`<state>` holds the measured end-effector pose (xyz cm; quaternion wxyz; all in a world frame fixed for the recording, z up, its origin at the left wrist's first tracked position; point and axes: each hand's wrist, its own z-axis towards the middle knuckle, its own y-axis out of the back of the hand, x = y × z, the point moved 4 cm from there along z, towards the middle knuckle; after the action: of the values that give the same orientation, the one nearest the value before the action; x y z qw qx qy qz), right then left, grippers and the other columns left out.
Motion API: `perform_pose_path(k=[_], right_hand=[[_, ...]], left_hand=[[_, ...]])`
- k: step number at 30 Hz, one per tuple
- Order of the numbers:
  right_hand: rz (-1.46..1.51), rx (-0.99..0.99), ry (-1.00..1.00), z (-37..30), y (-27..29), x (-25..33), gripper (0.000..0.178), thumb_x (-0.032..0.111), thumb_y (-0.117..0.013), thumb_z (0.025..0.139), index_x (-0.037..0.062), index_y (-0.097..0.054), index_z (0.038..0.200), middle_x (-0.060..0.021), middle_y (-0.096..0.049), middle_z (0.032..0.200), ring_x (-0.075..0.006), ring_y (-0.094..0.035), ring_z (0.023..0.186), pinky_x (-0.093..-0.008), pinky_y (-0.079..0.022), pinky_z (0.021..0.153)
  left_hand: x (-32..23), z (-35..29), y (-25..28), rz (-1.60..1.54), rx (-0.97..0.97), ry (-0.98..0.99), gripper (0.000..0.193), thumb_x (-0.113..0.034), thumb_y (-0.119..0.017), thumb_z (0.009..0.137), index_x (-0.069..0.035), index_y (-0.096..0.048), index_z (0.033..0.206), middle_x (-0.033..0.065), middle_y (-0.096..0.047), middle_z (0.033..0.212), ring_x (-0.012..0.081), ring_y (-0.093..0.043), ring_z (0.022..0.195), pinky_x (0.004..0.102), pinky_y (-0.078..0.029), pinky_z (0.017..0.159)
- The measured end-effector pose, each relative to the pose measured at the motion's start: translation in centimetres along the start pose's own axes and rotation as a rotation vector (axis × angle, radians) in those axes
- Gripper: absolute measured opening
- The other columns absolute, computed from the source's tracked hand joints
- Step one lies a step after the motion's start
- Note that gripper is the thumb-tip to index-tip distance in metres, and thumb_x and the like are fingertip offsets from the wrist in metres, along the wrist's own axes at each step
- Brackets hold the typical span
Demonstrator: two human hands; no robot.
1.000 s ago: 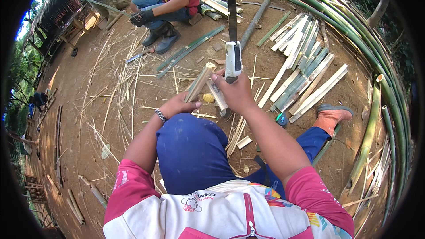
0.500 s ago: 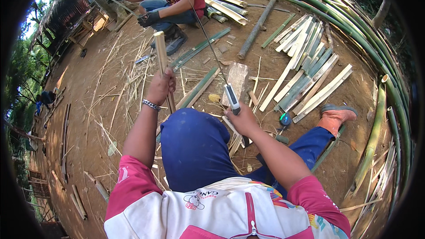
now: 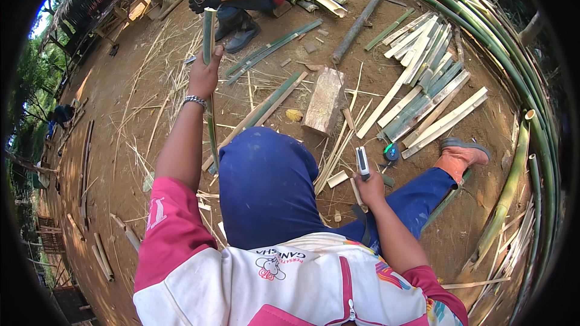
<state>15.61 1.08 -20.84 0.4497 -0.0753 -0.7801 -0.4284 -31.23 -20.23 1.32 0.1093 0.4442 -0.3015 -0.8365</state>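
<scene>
My left hand (image 3: pixel 204 76) is raised, its fingers wrapped round an upright split bamboo piece (image 3: pixel 209 33), whose green outer skin shows. That piece extends below the hand, beside my raised knee in blue trousers (image 3: pixel 266 190). Lower on the right, my right hand (image 3: pixel 370 189) is closed on the white and grey handle of a long-bladed knife (image 3: pixel 362 161); its blade cannot be made out now. Between the hands and farther off, a squared wooden block (image 3: pixel 324 101) rests on the dirt. A blue-black tape measure (image 3: pixel 391 152) lies close to my right hand.
Split bamboo strips (image 3: pixel 417 108) lie in a pile at the right. Long green bamboo poles (image 3: pixel 534 84) curve along the right edge. A co-worker in a red shirt and dark gloves (image 3: pixel 205 2) crouches at the back. Thin slivers (image 3: pixel 163 99) litter the ground at left.
My right hand has moved down and right with the knife, away from the block. My left hand has risen slightly leftward, and the bamboo piece now shows its green side.
</scene>
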Motion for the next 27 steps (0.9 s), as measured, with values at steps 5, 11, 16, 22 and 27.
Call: perform_pose_path(k=[5,11,16,22,27], right_hand=[[0.009,-0.057,-0.088,0.2,1.4,-1.2,0.026,0.021,-0.075,0.086,0.0014,-0.068,0.101,-0.0230,-0.070,0.089,-0.0406,-0.069,0.086,-0.0465,-0.052,0.077],[0.073,-0.073,-0.183,1.0,0.9,-2.9,0.024,0.024,-0.075,0.086,0.0035,-0.067,0.098,-0.0186,-0.071,0.086,-0.0362,-0.069,0.083,-0.0437,-0.052,0.076],[0.101,-0.052,-0.231,2.2,-0.7,-4.3,0.026,0.027,-0.075,0.087,0.0034,-0.067,0.097,-0.0175,-0.070,0.083,-0.0349,-0.068,0.078,-0.0445,-0.051,0.074],[0.093,-0.067,-0.233,4.4,-0.3,-3.4,0.039,0.030,-0.077,0.084,0.0024,-0.064,0.110,-0.0213,-0.070,0.092,-0.0394,-0.067,0.087,-0.0468,-0.051,0.079],[0.044,-0.197,-0.297,4.3,-1.1,-7.0,0.039,0.025,-0.076,0.085,0.0032,-0.061,0.113,-0.0220,-0.070,0.101,-0.0391,-0.067,0.098,-0.0470,-0.051,0.083]], left_hand=[[0.9,0.0,-6.1,0.252,0.107,0.084,0.059,-0.057,-0.066,0.090,-0.006,-0.066,0.119,0.0211,-0.072,0.097,0.0398,-0.070,0.093,0.0450,-0.053,0.082],[5.0,0.4,-7.9,0.397,-0.028,0.149,0.070,-0.060,-0.070,0.086,-0.001,-0.061,0.121,0.0283,-0.070,0.099,0.0471,-0.067,0.097,0.0501,-0.053,0.082],[6.6,-0.8,-8.0,0.351,-0.007,-0.024,0.070,-0.059,-0.070,0.087,-0.002,-0.060,0.127,0.0273,-0.070,0.099,0.0458,-0.067,0.096,0.0493,-0.053,0.081],[1.0,-2.1,-5.7,0.390,0.026,-0.086,0.062,-0.056,-0.070,0.088,-0.003,-0.063,0.119,0.0248,-0.070,0.098,0.0424,-0.068,0.090,0.0486,-0.052,0.076],[-5.1,-0.9,-2.8,0.176,-0.024,-0.165,0.048,-0.050,-0.067,0.094,-0.004,-0.064,0.110,0.0092,-0.068,0.084,0.0249,-0.064,0.075,0.0404,-0.051,0.071]])
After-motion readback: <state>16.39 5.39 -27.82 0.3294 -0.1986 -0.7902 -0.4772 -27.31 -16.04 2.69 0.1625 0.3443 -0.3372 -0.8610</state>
